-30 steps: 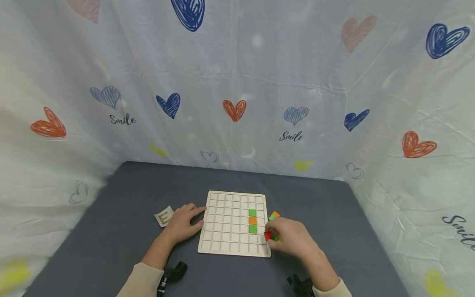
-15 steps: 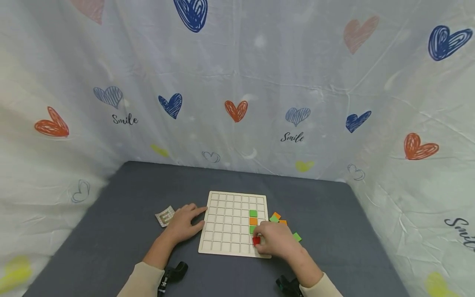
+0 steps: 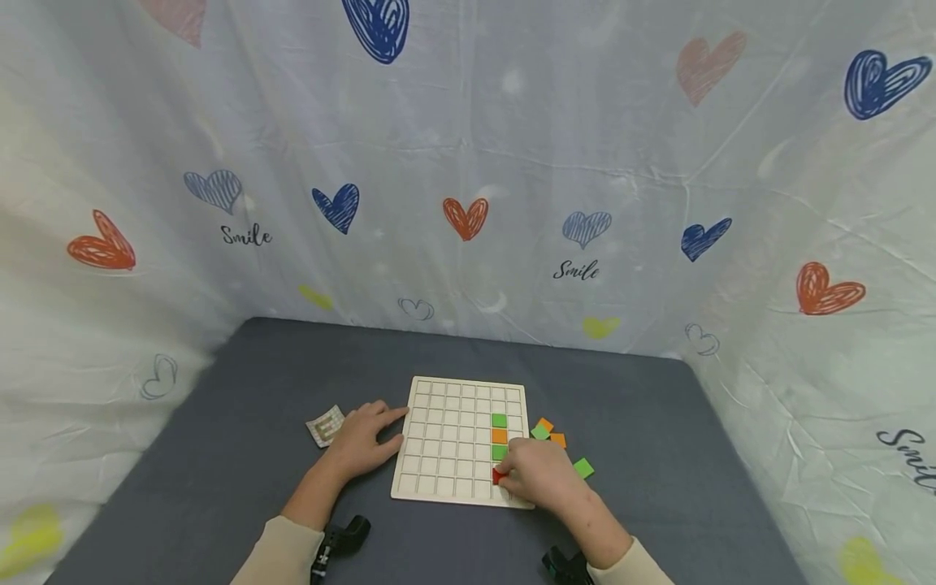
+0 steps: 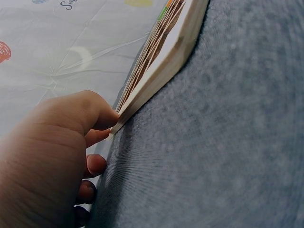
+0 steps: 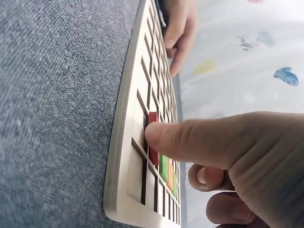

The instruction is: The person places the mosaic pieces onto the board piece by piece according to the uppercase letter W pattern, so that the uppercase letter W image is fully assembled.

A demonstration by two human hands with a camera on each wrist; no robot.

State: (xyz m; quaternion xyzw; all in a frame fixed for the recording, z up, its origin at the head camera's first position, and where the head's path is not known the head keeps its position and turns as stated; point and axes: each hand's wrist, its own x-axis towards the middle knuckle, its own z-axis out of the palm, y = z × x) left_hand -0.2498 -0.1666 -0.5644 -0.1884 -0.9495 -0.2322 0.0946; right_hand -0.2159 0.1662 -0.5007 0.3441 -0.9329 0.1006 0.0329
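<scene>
A pale wooden grid board lies on the table. One column near its right side carries a green tile, an orange tile and a second green tile. Directly below them, my right hand holds a red square tile at the board's surface. In the right wrist view the thumb lies on the red tile; the index fingertip is hidden behind it. With index finger and thumb extended, my left hand touches the board's left edge, as the left wrist view also shows.
Right of the board lie loose tiles: an orange one, a light green one and a green one, among others. A small patterned card sits beside the left hand. A heart-printed curtain surrounds the dark table.
My right hand has carried the red tile leftward from the board's right edge to the cell below the lower green tile. The left hand has stayed at the board's edge.
</scene>
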